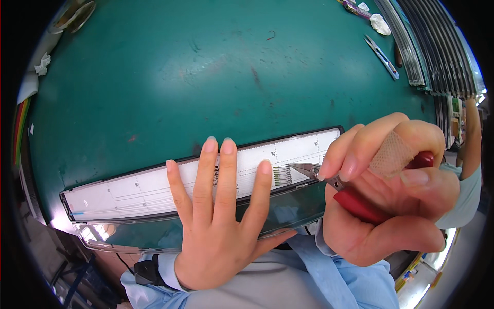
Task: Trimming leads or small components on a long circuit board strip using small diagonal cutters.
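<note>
A long, narrow black-edged case [123, 177] lies near the table's front edge, its white bed marked with lines and a scale. Across it my left hand [221, 226] rests with fingers spread flat. Just right of that index finger sits a small row of thin dark hooks or wires [282, 176] on the white bed. My right hand [391, 190], a mesh plaster round one finger, is closed on red-handled pliers [355, 205]. Their pointed metal jaws reach to the row's right end; whether they grip a piece is too small to tell.
The case's clear lid [170, 236] hangs open along the near side. Small thread snips [382, 57] and a crumpled white tissue [380, 24] lie at the far right, beside a stack of long clear cases [437, 46]. One loose hook [271, 35] lies on the green table [154, 92].
</note>
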### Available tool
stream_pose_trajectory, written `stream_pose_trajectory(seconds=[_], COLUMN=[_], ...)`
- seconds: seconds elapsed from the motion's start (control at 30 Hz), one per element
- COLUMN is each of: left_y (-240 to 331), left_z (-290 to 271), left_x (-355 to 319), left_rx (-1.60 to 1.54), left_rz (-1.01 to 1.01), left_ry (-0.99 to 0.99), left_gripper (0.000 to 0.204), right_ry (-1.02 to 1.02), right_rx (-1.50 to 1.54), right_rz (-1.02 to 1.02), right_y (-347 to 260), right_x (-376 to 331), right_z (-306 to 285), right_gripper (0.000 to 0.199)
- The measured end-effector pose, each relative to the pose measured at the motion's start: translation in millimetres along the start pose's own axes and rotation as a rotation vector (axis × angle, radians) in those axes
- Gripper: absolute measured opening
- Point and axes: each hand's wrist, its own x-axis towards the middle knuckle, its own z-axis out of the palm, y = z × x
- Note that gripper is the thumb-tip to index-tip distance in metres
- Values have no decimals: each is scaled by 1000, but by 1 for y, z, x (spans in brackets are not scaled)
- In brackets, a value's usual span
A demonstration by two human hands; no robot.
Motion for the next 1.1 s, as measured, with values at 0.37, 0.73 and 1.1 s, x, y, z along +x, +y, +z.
stream_pose_trajectory(seconds=[0.37, 0.73, 1.1], left_y=[-1, -1, 4], left_z=[-1, -1, 0], left_x=[0, -2, 2], left_rx=[7, 14, -44], left_rz=[6, 7, 39], left_ry=[-26, -55, 4], left_gripper=[96, 94, 95], right_ry=[-17, -46, 99], right_rx=[12, 29, -96], right_rz=[-1, -21, -138], right_y=[1, 2, -8], right_x=[-2, -2, 23], right_z=[1, 4, -20], right_gripper=[53, 51, 58])
